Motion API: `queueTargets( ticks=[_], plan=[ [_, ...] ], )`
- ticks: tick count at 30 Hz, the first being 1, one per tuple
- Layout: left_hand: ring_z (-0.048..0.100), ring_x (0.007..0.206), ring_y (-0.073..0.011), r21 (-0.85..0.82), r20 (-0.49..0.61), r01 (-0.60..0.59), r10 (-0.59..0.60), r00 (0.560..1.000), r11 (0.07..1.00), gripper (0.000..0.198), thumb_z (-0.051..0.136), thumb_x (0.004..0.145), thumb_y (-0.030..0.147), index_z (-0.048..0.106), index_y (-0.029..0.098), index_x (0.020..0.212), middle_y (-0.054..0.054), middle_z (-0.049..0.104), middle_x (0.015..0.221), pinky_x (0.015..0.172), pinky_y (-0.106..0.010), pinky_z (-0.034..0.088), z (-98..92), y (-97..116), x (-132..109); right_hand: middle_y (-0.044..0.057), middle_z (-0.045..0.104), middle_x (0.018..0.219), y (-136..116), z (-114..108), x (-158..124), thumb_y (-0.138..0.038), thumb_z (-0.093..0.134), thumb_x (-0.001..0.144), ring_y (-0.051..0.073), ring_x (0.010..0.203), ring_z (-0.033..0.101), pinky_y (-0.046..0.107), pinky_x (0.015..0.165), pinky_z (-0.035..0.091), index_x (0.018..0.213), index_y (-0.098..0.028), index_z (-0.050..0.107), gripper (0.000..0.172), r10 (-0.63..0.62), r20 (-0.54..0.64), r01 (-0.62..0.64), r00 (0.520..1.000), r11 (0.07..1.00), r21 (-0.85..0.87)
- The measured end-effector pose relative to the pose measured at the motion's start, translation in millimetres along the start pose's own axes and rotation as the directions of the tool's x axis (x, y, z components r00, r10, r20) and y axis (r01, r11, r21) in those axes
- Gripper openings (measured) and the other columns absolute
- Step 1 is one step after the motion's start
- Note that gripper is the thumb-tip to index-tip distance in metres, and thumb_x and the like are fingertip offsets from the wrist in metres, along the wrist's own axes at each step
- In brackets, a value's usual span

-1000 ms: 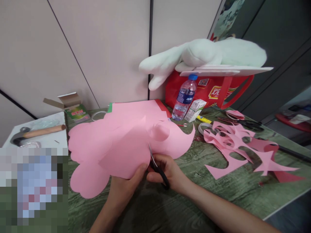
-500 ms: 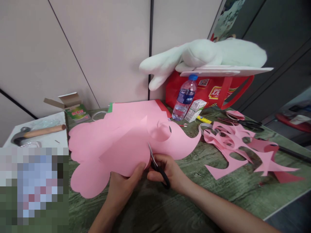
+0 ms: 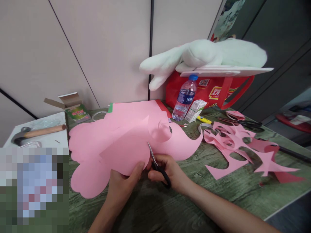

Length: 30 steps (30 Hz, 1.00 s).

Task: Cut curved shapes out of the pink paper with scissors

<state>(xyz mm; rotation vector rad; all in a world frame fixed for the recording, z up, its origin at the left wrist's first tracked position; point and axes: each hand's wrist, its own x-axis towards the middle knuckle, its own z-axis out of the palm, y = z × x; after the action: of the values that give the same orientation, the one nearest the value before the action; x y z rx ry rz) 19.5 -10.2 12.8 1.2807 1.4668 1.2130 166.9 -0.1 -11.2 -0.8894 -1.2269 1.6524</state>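
Head camera view shows a pink paper in the middle, above the green counter, with a rounded edge turned to the person. The left hand grips this paper at its near edge, the thumb on top and the other fingers mostly hidden below. The right hand is closed around the black handles of the scissors, whose metal blades point away from the person and meet the paper at its right edge. How far the blades are apart, I cannot tell. Just right of the blades, a pink strip curls and ends in a pointed tip. On the left, under the held paper, lie pink shapes with scalloped edges. Behind are more pink sheets, with a little green and red showing at their sides.

To the right, pink scraps lie in a loose heap, near a yellow tube. Farther back, a bottle with blue cap stands beside a small carton, both before a red bag. White plush rests above the bag. At far left, a hammer lies near an opened green box.
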Motion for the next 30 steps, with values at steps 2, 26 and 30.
queueTargets(
  ticks=[2, 26, 30],
  plan=[
    [0.037, 0.04, -0.0095, 0.002, 0.002, 0.002, -0.002, 1.0, 1.0, 0.033, 0.065, 0.066, 0.037, 0.049, 0.021, 0.044, 0.007, 0.042, 0.039, 0.041, -0.024, 0.036, -0.3, 1.9, 0.2, -0.005, 0.052, 0.054, 1.2, -0.9, -0.2, -0.044, 0.083, 0.056, 0.007, 0.047, 0.04, 0.019, 0.044, 0.032, 0.071, -0.015, 0.056, 0.043, 0.011, -0.003, -0.011, 1.0, 1.0, -0.013],
    [0.03, 0.037, -0.0073, 0.009, 0.097, 0.004, -0.005, 0.995, 1.0, 0.042, 0.062, 0.072, 0.043, 0.044, 0.02, 0.041, 0.006, 0.036, 0.036, 0.038, -0.024, 0.02, -6.3, -4.5, 6.5, -0.005, 0.052, 0.049, 5.6, -2.8, -1.2, -0.046, 0.08, 0.06, 0.006, 0.039, 0.041, 0.018, 0.038, 0.031, 0.07, -0.014, 0.057, 0.041, 0.004, 0.012, -0.004, 1.0, 0.999, -0.04],
    [0.029, 0.039, -0.0073, 0.008, 0.071, 0.025, -0.025, 0.997, 1.0, 0.043, 0.06, 0.073, 0.044, 0.043, 0.02, 0.041, 0.006, 0.036, 0.038, 0.039, -0.024, 0.019, -5.5, -2.7, 5.0, -0.005, 0.051, 0.05, 5.2, -3.0, -1.4, -0.048, 0.079, 0.061, 0.006, 0.039, 0.041, 0.018, 0.038, 0.031, 0.069, -0.014, 0.056, 0.041, 0.001, 0.025, 0.0, 1.0, 0.999, -0.041]
  ],
)
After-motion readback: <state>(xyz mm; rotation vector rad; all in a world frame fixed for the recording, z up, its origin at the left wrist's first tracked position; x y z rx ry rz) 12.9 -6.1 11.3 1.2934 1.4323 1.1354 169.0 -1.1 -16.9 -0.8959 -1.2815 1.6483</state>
